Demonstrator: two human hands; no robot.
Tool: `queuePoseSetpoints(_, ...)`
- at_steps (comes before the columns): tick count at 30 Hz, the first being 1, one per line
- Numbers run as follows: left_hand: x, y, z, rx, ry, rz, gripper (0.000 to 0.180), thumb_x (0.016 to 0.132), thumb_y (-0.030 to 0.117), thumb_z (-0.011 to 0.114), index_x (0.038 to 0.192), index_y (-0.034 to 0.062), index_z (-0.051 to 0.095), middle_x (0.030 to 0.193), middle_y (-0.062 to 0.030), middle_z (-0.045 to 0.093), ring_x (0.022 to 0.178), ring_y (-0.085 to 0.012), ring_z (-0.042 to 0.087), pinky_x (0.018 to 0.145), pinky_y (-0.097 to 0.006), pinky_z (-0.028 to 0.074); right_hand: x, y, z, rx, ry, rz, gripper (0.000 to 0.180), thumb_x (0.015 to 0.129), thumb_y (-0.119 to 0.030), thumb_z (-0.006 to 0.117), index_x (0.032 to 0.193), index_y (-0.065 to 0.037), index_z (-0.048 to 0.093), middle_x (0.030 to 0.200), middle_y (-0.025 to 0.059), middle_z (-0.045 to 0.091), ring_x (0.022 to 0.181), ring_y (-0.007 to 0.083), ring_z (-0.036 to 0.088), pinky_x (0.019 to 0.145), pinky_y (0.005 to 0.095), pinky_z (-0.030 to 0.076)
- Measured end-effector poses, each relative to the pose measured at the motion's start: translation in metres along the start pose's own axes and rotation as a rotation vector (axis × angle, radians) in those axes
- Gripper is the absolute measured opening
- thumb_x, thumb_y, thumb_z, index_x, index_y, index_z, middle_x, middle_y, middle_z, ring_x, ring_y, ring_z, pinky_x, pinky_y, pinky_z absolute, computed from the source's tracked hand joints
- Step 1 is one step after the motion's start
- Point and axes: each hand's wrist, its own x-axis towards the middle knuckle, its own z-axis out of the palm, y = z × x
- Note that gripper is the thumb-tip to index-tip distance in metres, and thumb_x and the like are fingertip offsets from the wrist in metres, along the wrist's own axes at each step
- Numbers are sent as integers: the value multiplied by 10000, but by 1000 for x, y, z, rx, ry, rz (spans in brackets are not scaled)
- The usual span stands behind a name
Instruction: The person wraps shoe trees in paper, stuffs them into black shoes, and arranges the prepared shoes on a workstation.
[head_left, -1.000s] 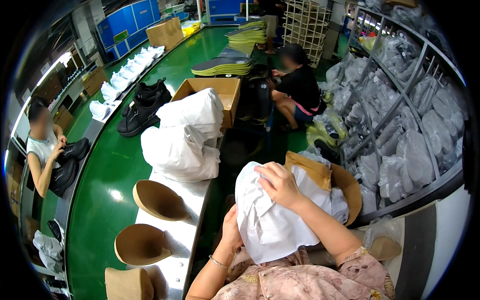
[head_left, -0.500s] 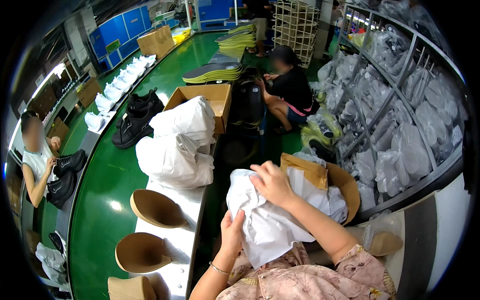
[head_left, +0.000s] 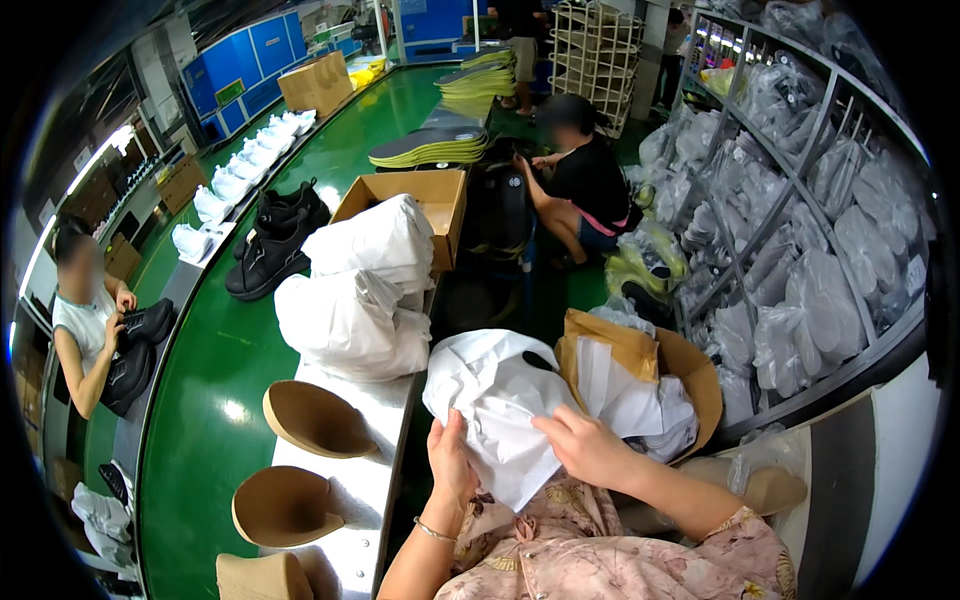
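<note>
A thin, crumpled white bag-like cover [head_left: 490,375] hangs in front of me between my hands. A dark oval hole shows near its far right edge. My left hand [head_left: 452,462] grips its near left side, with the thumb on top. On its right side my right hand [head_left: 580,440] pinches the cloth, fingers closed. I cannot tell whether anything is inside. Just right of the cover, an open brown carton [head_left: 703,385] holds folded white pieces [head_left: 625,390]. Two bulky white bundles [head_left: 345,325] lie on the metal bench [head_left: 385,440] to the left.
Brown scoop-shaped hollow forms [head_left: 285,505] stand along the bench. Black shoes [head_left: 270,255] and a cardboard box [head_left: 440,210] are farther on, beside a green conveyor [head_left: 200,400]. A rack [head_left: 800,170] with plastic-wrapped pieces borders the right. One person [head_left: 580,180] crouches ahead; another [head_left: 85,320] handles black shoes.
My right hand has come down and nearer from the cover's top to its right side. The cover has spread out toward the left, and its dark hole now shows.
</note>
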Motion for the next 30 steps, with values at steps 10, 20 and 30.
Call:
queuePoseSetpoints(10,4,-9,-15,-8,-14,49,262,902,158,509,1116,7,499,1063,-60,570,974,-146,532,859,-281,412,-21,-41,-15,652,-141,96,237,788,3,565,1024,13,584,771,86,558,600,152,535,562,251,447)
queuePoseSetpoints(20,-1,-5,-5,-56,-50,48,297,892,165,497,1143,5,496,1095,-69,567,1008,-163,534,876,-297,413,-1,11,0,212,-52,181,628,819,-351,613,1302,-36,365,1208,212,419,1084,356,462,907,409,388)
queuePoseSetpoints(30,10,-19,-15,-55,27,107,351,922,167,460,1226,-7,445,1173,-86,532,1042,-178,521,917,-298,398,-37,-23,27,130,285,204,276,793,-83,622,1037,-12,513,692,150,615,607,316,628,526,347,495)
